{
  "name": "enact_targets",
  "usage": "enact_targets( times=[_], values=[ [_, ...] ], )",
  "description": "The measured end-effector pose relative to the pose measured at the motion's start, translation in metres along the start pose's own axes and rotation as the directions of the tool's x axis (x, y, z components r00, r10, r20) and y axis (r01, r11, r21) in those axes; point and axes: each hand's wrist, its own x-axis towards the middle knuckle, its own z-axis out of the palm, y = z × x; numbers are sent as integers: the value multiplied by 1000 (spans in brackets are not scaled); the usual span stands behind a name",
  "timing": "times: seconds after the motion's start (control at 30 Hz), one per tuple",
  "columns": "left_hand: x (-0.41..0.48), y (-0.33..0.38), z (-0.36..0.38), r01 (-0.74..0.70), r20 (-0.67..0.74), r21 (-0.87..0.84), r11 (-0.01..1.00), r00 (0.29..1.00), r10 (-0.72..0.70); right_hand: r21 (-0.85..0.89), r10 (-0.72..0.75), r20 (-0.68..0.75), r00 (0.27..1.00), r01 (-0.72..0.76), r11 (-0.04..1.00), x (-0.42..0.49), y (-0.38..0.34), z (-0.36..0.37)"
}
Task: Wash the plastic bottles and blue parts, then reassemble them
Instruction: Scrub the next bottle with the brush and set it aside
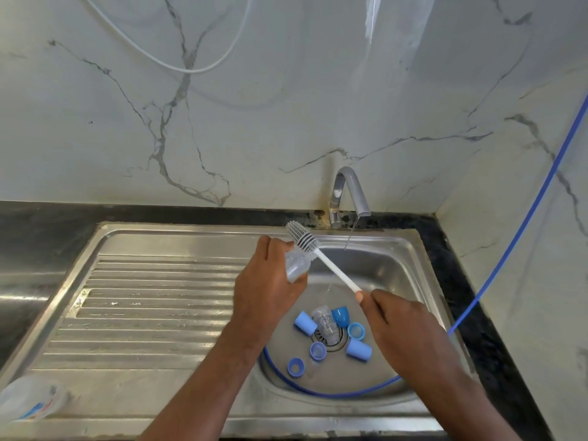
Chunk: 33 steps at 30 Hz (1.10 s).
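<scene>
Washing under way. Left hand (267, 281) fingers curled round clear bottle (297, 265) over sink (381, 268); right hand (404, 326) grips brush (337, 273), bristles by bottle's mouth. Second bottle (326, 324), blue parts (359, 349) loose in basin; reassembly not begun.

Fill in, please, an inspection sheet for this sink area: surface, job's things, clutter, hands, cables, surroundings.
Surface: stainless steel sink with a ribbed drainboard.
Job's things: small clear plastic bottle held above the basin; second clear bottle lying over the drain; six blue plastic parts loose around it.
Clutter: clear plastic container on the drainboard's near left corner, blurred.
Hands: left hand grips the small bottle; right hand holds the white long-handled brush by its end, bristles at the bottle's top.
Cables: blue hose comes down the right wall and curls in the basin; white cable on the wall.
Surroundings: grey metal tap running thinly; black stone counter; marble-patterned wall.
</scene>
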Motion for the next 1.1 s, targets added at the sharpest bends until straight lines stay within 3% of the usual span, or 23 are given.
enact_targets(
  times=[0.07,0.2,0.37,0.67,0.83,0.93,0.97,1.03,1.1],
  values=[
    [2,-8,-3,27,-29,45,999,999,-26,12,35,23,999,-35,999,-12,-2,-2],
    [-4,-10,1,-128,-42,185,974,990,138,12,73,37,997,-74,997,-8,-14,-8],
    [-6,-12,1,-175,-60,236,956,979,194,-26,88,89,992,-86,996,-11,-17,-16],
    [-21,-7,18,-322,22,331,887,942,334,-170,109,113,988,-89,981,8,-23,-9],
    [-13,-19,12,-188,21,147,971,982,187,-110,131,119,984,-118,987,-13,-1,-18],
    [-8,-31,5,90,101,-179,980,992,-73,-112,145,74,987,-136,984,-20,15,-18],
    [-5,-32,1,219,154,-343,914,972,-176,-86,145,30,989,-142,986,-20,19,-17],
    [0,-33,-6,420,296,-633,650,908,-298,-58,139,-33,990,-140,988,-19,26,-17],
    [2,-33,-12,492,396,-748,446,869,-295,-80,121,-27,992,-123,989,-18,31,-18]
  ],
)
